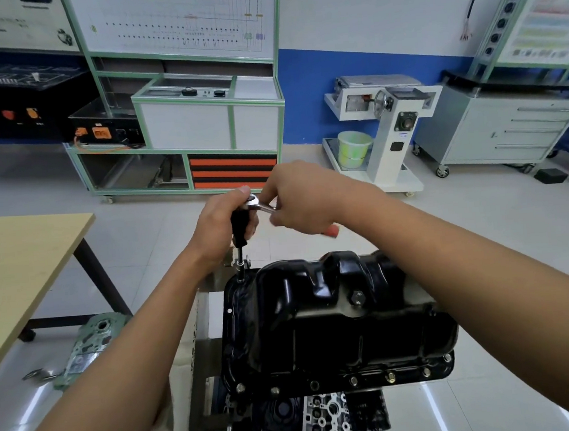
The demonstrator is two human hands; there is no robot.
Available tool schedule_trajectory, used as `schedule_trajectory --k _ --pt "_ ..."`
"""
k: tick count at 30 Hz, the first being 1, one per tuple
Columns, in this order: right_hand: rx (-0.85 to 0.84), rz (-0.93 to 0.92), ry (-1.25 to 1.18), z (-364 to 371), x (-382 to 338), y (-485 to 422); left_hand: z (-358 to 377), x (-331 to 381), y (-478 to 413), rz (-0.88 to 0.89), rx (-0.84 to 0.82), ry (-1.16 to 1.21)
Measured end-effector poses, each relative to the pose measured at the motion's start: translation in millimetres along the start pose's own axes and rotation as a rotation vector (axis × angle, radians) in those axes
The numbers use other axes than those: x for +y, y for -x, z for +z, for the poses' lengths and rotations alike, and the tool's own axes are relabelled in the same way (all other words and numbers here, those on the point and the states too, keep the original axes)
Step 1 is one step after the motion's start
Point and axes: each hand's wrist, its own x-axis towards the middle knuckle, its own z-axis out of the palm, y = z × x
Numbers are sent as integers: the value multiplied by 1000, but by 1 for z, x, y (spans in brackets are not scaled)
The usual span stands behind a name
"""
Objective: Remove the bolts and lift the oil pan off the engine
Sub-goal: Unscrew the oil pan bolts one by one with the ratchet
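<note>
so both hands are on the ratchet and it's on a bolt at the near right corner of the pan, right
Not quite. The left hand and right hand are both on the ratchet, but it's on a bolt at the far left corner of the pan, not the near right. The head view shows it.

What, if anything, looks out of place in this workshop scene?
A greenish metal cover lies flat on the floor by the table, an odd spot for a part. The oil pan itself shows no damage.
</note>
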Motion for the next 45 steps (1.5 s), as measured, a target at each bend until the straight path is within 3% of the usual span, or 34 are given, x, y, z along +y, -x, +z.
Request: schedule_trajectory --k 5,13,22,32,35,40,45 --pt "227 -47 231 14 2 -13 -4 -2 1 -4 -172 -67" --pt "220 -343 -4 25 13 -17 -3 2 3 -62 -341 -113" --pt "180 -8 190 14 6 -1 11 4 4 -76 -139 -77" --pt "-45 52 -363 13 -14 11 17 6 3 -51 222 -44" --pt "-6 44 -144 8 -8 10 10 5 4 17 162 -94" --pt "224 48 305 12 -7 9 -3 5 2 -31 -19 -30" --pt "312 -18 301 20 0 -2 -2 3 2 -36 -218 -121"
